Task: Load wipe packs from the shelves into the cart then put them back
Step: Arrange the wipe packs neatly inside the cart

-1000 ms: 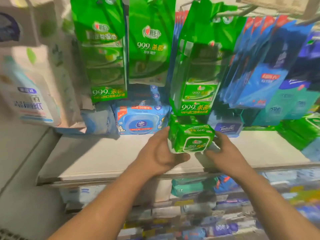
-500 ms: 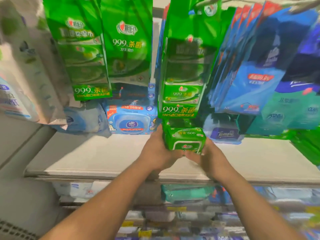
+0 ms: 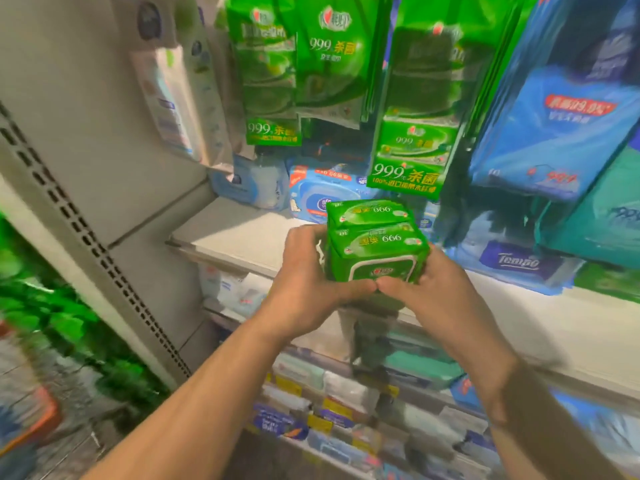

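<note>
Centre frame, over the shelf [image 3: 242, 237] lip | left hand [image 3: 308, 289] and right hand [image 3: 433, 299] clamp stacked green wipe packs [image 3: 375, 242] | risk: top pack slides off, since only the sides are squeezed

Two bare forearms enter from the lower edge, ending in the left hand [image 3: 304, 282] and right hand [image 3: 440, 299]. No sleeves, gloves, rings or watch show on either.
</note>
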`<state>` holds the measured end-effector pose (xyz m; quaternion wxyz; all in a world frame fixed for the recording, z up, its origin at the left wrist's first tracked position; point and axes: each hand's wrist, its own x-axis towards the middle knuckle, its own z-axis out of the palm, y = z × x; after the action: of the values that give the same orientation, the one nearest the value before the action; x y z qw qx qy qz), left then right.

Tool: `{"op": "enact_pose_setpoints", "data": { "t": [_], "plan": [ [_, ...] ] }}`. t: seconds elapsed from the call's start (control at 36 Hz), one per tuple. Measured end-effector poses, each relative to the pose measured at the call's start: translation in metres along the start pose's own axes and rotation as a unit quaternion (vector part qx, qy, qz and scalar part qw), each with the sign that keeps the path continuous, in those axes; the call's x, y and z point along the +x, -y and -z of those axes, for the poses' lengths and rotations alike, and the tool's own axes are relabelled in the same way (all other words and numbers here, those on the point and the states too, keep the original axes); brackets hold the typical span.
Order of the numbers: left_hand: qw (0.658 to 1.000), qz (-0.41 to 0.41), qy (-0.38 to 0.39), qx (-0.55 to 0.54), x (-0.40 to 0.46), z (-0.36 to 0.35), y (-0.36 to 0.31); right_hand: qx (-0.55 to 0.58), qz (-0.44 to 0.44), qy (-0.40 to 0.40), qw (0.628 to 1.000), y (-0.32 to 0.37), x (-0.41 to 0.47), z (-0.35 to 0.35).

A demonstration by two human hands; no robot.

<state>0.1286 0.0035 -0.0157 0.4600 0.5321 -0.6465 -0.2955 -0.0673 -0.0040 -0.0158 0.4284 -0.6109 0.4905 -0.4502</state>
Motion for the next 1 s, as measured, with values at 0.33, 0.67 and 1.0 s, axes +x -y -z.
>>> {"op": "enact_pose_setpoints", "data": {
  "t": [0.33,0.67,1.0],
  "plan": [
    [0.965,0.023,-0.215,-0.147,-0.099,0.125,0.015,0.088,0.091,0.194,0.973,0.054,-0.015,-0.146],
    [0.902,0.135,-0.323,-0.251,-0.234,0.293,0.076,0.079,0.053,0.334,0.938,0.085,-0.08,-0.354],
    [0.847,0.227,-0.379,-0.294,-0.353,0.422,0.133,0.113,-0.034,0.425,0.897,0.096,-0.155,-0.537]
  ]
}}
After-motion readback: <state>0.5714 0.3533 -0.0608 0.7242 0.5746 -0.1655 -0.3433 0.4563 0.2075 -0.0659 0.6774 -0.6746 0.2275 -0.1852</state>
